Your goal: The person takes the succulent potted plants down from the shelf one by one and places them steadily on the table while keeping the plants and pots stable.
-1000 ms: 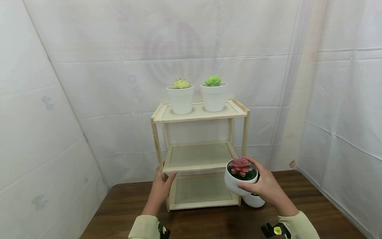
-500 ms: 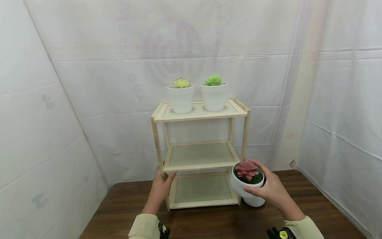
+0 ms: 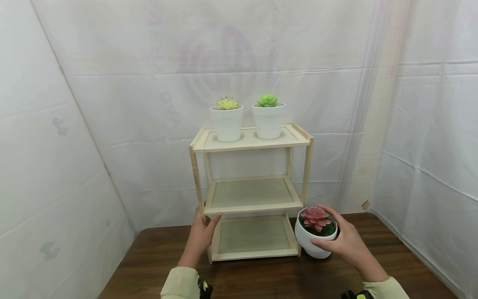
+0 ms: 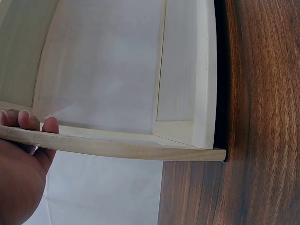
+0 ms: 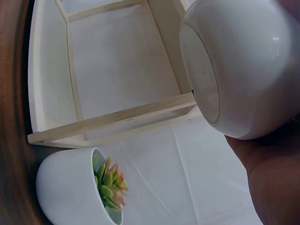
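A light wooden three-tier shelf stands on the table. My left hand grips its left front post, the fingers curled round the wood. To the right of the shelf my right hand holds a round white pot with a pink artificial succulent. The held pot is off the table, close to the right front post. Below it, in the right wrist view, a second white pot with a green, pink-tipped succulent stands on the table; the head view mostly hides it.
Two taller white pots stand on the top tier, one with a yellow-green succulent, one with a bright green succulent. The dark wooden table extends in front of the shelf. White sheeting encloses the back and sides.
My right hand has moved right and down with the pink succulent's pot, away from the shelf front, now covering the lower pot. My left hand has stayed on the post.
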A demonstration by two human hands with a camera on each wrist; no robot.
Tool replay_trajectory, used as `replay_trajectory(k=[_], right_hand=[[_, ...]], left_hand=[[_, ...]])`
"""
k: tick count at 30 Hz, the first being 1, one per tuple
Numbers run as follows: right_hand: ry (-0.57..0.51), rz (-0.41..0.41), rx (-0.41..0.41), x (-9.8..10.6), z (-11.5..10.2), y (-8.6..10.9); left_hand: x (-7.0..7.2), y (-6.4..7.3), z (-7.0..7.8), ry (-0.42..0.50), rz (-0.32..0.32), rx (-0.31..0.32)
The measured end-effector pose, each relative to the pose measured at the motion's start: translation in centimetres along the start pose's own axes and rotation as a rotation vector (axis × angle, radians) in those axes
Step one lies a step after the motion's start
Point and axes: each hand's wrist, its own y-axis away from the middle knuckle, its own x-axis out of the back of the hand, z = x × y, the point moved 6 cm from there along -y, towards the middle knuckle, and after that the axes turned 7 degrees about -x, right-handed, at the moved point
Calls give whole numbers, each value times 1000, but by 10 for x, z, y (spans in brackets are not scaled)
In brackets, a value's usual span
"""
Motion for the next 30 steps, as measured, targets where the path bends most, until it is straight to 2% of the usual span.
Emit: replay_trajectory(k=[8, 16, 23, 30], right_hand=[[4, 23, 4, -1, 13, 5], [-29, 12, -10, -4, 29, 9], [-27, 22, 6, -4, 34, 16], [-23, 12, -43, -7, 49, 21]], left_hand=[[-1, -1, -2, 38, -5, 8], [1, -1, -2, 27, -13, 11], [1, 0, -3, -11, -20, 46], [1, 0, -4, -16, -22, 52]])
